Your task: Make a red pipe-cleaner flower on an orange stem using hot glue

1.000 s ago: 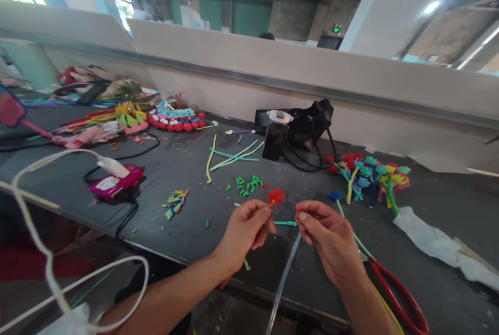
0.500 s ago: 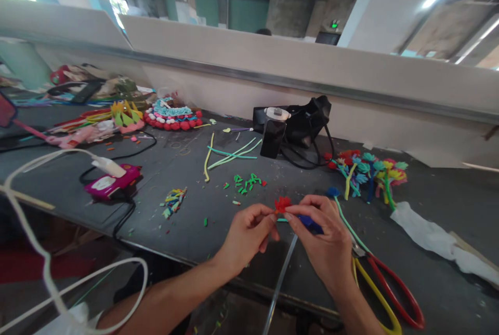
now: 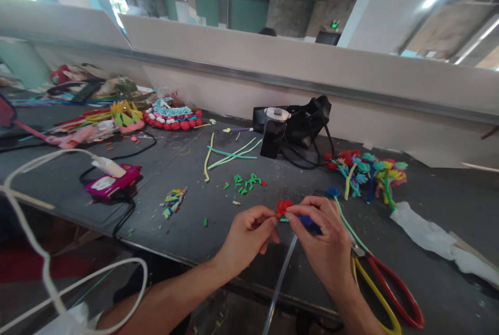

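Observation:
A small red fuzzy flower (image 3: 284, 206) is pinched between the fingertips of my left hand (image 3: 249, 233) and my right hand (image 3: 322, 233), above the front part of the dark table. Both hands have thumb and forefinger pressed together on it. Beneath my right hand lies a blue item (image 3: 310, 223), partly covered by the fingers. Scissors with red and yellow handles (image 3: 393, 285) lie beside my right wrist. Short green pieces (image 3: 245, 183) are scattered beyond my left hand, and a pile of mixed coloured pieces (image 3: 174, 202) lies farther left.
A clear glue stick (image 3: 279, 285) crosses the table's front edge. Fuzzy flowers (image 3: 366, 169) with a white-wrapped stem lie right. Behind are a black phone (image 3: 273, 138) and black bag (image 3: 312, 122). A magenta device (image 3: 113, 183) and white cable (image 3: 29, 231) occupy the left.
The red flower has turned slightly between my fingertips, and its petals look more spread. My hands have barely shifted.

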`<state>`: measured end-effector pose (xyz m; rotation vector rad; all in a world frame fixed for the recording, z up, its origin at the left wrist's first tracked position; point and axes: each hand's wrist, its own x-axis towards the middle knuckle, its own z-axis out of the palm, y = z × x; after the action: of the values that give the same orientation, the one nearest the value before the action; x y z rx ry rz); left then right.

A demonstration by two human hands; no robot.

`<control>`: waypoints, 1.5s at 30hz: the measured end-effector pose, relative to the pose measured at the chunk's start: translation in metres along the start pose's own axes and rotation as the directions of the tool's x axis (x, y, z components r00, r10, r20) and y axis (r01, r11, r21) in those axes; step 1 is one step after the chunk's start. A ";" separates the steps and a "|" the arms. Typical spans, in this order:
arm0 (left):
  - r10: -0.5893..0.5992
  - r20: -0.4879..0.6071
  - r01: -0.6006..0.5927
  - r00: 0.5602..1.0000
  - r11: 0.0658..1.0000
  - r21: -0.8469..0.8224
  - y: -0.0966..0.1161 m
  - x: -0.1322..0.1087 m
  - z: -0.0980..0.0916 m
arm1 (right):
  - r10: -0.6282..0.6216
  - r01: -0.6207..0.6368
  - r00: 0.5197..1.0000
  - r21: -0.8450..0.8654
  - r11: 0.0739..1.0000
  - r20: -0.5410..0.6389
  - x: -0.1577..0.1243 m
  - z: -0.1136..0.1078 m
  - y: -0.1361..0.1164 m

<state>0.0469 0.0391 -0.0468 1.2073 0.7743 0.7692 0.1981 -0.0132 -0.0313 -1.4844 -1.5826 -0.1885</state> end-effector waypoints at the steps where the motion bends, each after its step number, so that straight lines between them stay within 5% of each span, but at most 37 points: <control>1: 0.002 0.001 -0.002 1.000 1.000 0.001 0.000 0.000 0.000 | 0.002 -0.002 1.000 -0.004 1.000 -0.003 0.000 0.000 0.000; 20: 0.040 -0.011 -0.040 0.999 0.998 0.042 -0.003 0.000 0.000 | 0.018 -0.016 0.999 -0.043 0.999 0.041 0.000 -0.003 0.001; 27: 0.084 -0.010 -0.081 0.996 0.981 0.177 -0.006 0.000 -0.003 | 0.049 -0.049 0.997 -0.009 0.999 0.056 -0.002 -0.004 0.005; 34: 0.355 0.022 -0.321 0.935 0.815 0.482 -0.001 -0.002 -0.005 | 0.004 -0.008 0.997 0.051 0.999 0.073 0.001 -0.011 0.004; 45: 0.450 0.169 -0.454 0.877 0.660 0.599 -0.008 -0.001 -0.012 | -0.073 0.074 0.992 -0.005 0.997 0.106 0.002 -0.011 0.003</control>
<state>0.0374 0.0428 -0.0566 2.0698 0.7520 0.9457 0.2059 -0.0186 -0.0254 -1.4653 -1.7248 -0.1614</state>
